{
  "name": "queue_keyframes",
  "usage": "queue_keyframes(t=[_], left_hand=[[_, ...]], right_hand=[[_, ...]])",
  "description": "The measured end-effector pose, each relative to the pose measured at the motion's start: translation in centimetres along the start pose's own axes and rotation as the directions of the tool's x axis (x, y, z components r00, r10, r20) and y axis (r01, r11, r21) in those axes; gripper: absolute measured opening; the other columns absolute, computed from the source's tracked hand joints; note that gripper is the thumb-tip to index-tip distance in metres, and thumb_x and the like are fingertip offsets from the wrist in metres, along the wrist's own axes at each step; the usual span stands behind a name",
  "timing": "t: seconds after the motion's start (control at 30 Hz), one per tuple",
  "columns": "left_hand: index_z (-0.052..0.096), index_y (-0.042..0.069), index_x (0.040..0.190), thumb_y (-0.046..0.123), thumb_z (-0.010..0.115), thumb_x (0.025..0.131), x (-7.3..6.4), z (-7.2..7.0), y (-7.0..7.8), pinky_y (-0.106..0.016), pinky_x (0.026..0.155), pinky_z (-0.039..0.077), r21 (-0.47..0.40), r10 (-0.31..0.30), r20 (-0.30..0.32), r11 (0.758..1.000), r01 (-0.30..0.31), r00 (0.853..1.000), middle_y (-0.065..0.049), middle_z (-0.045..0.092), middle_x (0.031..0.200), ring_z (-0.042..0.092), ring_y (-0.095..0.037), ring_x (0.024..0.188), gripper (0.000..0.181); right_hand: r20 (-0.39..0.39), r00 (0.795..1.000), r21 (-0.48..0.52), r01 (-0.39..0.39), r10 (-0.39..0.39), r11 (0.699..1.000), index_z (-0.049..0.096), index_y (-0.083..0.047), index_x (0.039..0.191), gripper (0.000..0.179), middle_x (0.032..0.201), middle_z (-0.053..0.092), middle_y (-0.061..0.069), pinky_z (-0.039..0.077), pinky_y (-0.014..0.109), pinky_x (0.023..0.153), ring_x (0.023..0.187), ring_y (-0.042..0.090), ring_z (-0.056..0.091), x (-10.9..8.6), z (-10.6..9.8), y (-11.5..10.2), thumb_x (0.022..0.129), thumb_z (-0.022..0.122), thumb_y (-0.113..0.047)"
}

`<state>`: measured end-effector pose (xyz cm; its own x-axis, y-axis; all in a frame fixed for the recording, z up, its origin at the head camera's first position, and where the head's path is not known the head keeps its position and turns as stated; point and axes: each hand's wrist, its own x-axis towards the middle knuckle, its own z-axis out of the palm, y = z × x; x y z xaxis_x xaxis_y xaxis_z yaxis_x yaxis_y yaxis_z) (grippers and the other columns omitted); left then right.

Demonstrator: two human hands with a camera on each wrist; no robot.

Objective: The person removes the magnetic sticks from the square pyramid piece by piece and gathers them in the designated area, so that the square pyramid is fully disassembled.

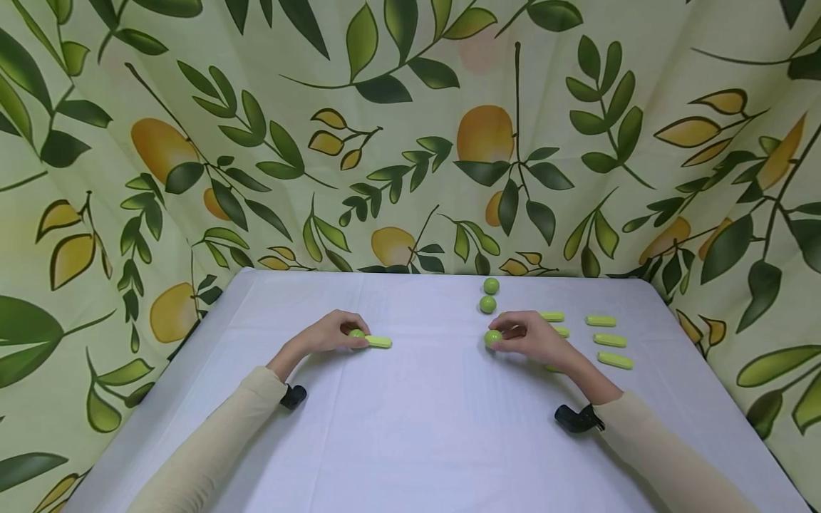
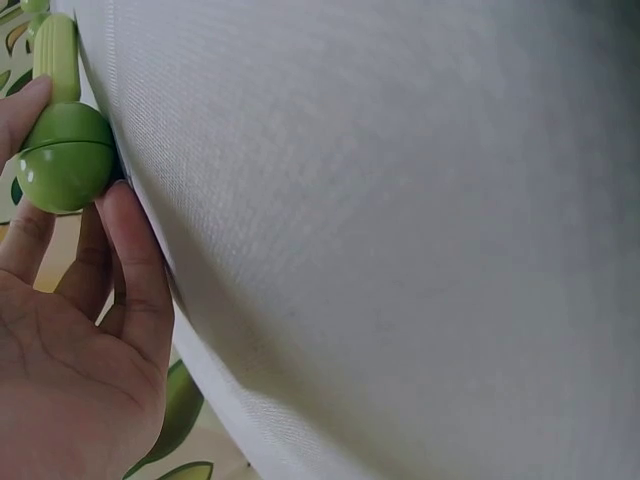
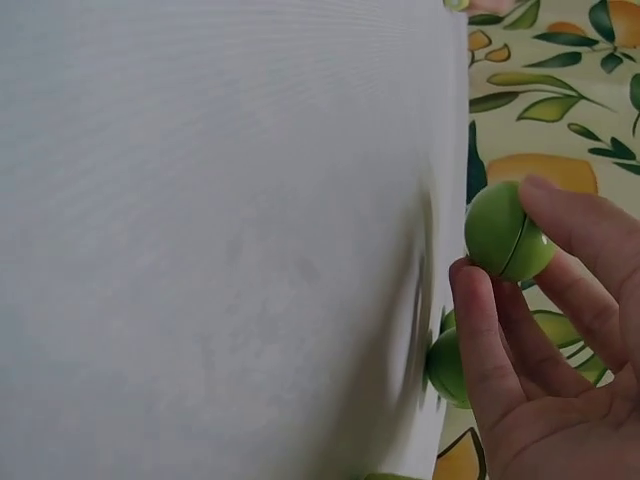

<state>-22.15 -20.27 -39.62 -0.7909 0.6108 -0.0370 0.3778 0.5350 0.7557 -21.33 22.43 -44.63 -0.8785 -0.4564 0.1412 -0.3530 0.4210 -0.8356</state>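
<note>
In the head view, my left hand (image 1: 333, 330) is at the left of the table's middle, holding a green ball (image 2: 66, 158) with a seam around it. A pale yellow-green ribbed stick (image 1: 380, 342) lies against that ball, pointing right. Whether stick and ball are joined I cannot tell. The left wrist view shows the thumb tip where stick and ball meet. To the right, my right hand (image 1: 529, 336) pinches another seamed green ball (image 3: 508, 232) between thumb and fingertips. Two more green balls, a nearer one (image 1: 487, 304) and a farther one (image 1: 491, 286), sit beyond it.
Yellow-green sticks lie in a column on the right, among them a far one (image 1: 601, 320), a middle one (image 1: 610, 340) and a near one (image 1: 615, 360). Several more (image 1: 553, 316) are partly hidden by the right hand. A leaf-patterned curtain (image 1: 410, 178) surrounds the white-covered table (image 1: 398, 434).
</note>
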Motion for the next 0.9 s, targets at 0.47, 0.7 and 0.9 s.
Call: queue_keyframes(t=[0.47,0.7,0.9], left_hand=[[0.07,-0.01,0.1,-0.003,0.073,0.092,0.5,0.2,-1.5,-0.028,0.072,0.044,0.0,-0.001,0.005,1.0,0.001,1.0,-0.016,0.063,0.09,0.051,-0.026,0.081,0.012],[0.072,-0.004,0.1,0.003,0.075,0.092,1.2,0.7,-4.5,-0.027,0.07,0.042,0.006,-0.009,-0.016,1.0,0.009,1.0,-0.008,0.062,0.088,0.049,-0.021,0.08,0.011],[0.073,0.002,0.099,0.008,0.078,0.091,1.3,0.6,-4.9,-0.026,0.07,0.043,-0.008,-0.002,-0.016,1.0,0.002,1.0,-0.001,0.061,0.087,0.049,-0.018,0.08,0.011]], right_hand=[[-0.018,0.998,0.023,-0.056,0.056,0.998,0.071,0.004,0.114,0.032,0.117,0.066,0.02,0.057,0.034,0.082,0.099,0.033,0.069,-1.0,-0.4,-0.3,0.086,0.083,-0.006],[-0.015,0.999,0.025,-0.041,0.041,0.999,0.071,0.004,0.112,0.031,0.113,0.068,0.018,0.057,0.035,0.082,0.097,0.032,0.069,-1.1,-0.5,-0.3,0.085,0.083,-0.004],[-0.009,1.0,0.017,-0.03,0.03,0.999,0.071,0.005,0.113,0.032,0.112,0.068,0.018,0.057,0.035,0.082,0.097,0.032,0.069,-0.9,-0.5,0.0,0.084,0.083,-0.003]])
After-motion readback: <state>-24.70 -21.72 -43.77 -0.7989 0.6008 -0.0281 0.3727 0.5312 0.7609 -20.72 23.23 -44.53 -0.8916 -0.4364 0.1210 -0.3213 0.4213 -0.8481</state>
